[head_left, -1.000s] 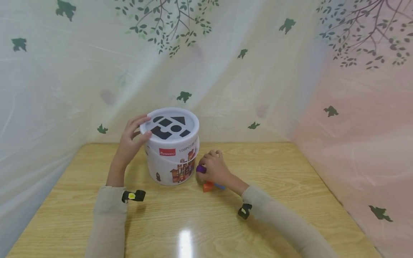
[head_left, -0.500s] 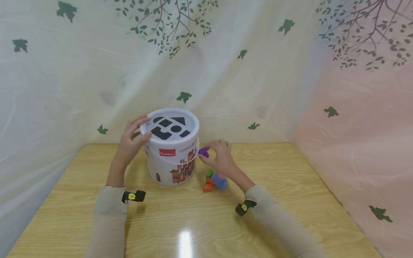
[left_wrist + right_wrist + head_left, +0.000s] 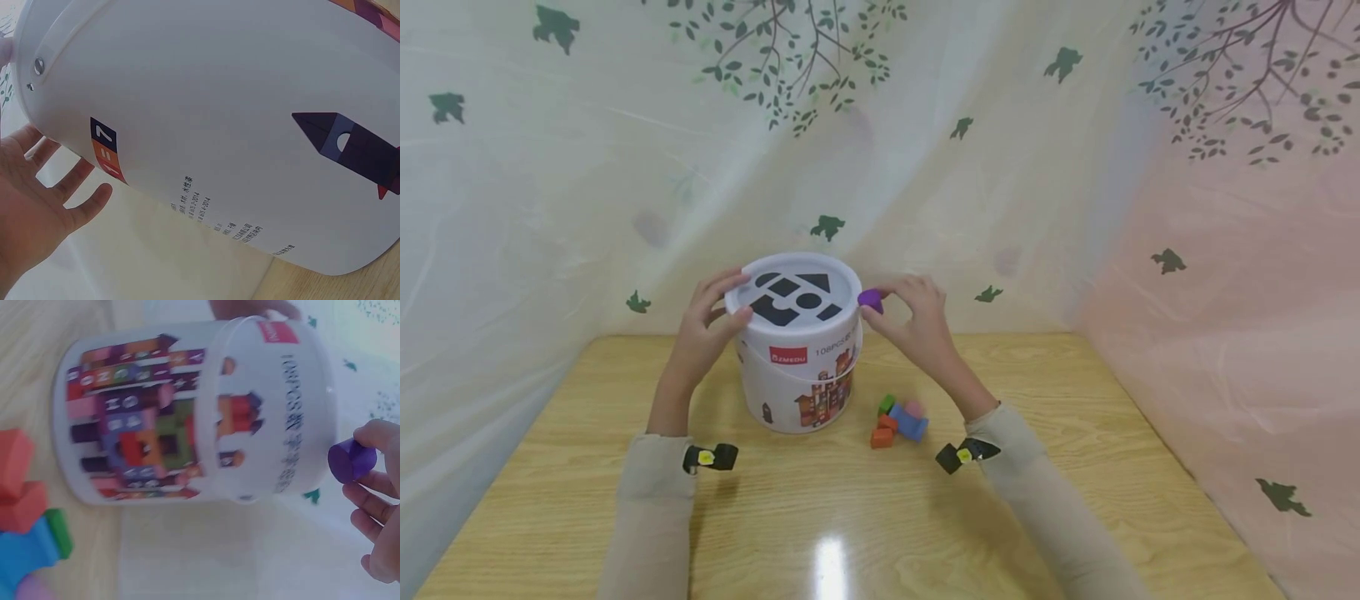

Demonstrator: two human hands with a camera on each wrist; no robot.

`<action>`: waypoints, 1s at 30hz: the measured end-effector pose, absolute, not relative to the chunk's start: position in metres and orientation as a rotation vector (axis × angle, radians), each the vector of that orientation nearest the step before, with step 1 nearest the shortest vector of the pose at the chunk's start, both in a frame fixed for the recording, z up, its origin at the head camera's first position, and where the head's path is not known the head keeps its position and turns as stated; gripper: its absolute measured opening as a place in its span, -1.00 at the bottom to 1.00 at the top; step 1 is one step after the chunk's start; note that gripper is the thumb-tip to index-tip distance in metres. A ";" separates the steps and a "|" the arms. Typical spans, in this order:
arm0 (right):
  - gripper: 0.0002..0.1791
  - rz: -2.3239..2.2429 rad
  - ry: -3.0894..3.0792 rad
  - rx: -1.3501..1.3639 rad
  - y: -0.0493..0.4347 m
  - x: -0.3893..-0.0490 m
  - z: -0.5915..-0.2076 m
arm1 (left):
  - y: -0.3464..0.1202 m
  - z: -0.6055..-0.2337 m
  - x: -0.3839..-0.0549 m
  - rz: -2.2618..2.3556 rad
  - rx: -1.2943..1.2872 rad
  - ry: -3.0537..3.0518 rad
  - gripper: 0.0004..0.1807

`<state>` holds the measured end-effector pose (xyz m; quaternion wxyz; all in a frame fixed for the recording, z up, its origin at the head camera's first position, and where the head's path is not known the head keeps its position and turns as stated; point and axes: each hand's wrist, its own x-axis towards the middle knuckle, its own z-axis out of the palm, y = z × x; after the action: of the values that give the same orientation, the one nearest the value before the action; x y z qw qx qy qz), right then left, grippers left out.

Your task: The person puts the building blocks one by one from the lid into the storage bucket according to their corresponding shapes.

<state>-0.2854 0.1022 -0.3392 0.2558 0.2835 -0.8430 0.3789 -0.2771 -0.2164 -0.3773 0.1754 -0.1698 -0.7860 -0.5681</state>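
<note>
A white bucket [image 3: 775,392] with printed castle pictures stands upright on the table, its white lid [image 3: 853,292] having several dark shaped holes. My left hand [image 3: 702,325] holds the lid's left rim, with thumb and fingers spread around it. In the left wrist view its fingers [image 3: 75,184] lie against the bucket's side near the lid. My right hand [image 3: 921,321] pinches a purple cylinder block [image 3: 870,301] between thumb and fingers, raised beside the lid's right rim. The right wrist view shows the block's flat round end turned toward the camera.
Right of the bucket lies a small cluster of blocks: a blue one [image 3: 910,425], a green one [image 3: 887,405], a pink one [image 3: 914,408] and two orange-red blocks [image 3: 882,437]. A patterned cloth [image 3: 925,208] hangs behind the wooden table [image 3: 1052,467].
My right hand has lifted the purple cylinder from beside the block cluster up to the lid's rim height, uncovering the other blocks. My left hand stays on the rim.
</note>
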 end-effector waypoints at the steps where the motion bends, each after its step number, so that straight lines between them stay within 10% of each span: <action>1: -0.66 1.032 -2.276 0.783 0.100 -0.285 -0.335 | -0.217 -0.377 -0.277 -1.609 -0.481 -2.227 -0.37; 30: -0.56 0.930 -2.382 0.908 0.042 -0.301 -0.313 | -0.217 -0.378 -0.278 -1.616 -0.479 -2.231 -0.37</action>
<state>-0.3011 0.0416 -0.3134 0.2126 0.3270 -0.8578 0.3348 -0.2780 -0.2172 -0.3777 0.1718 -0.1686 -0.7861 -0.5694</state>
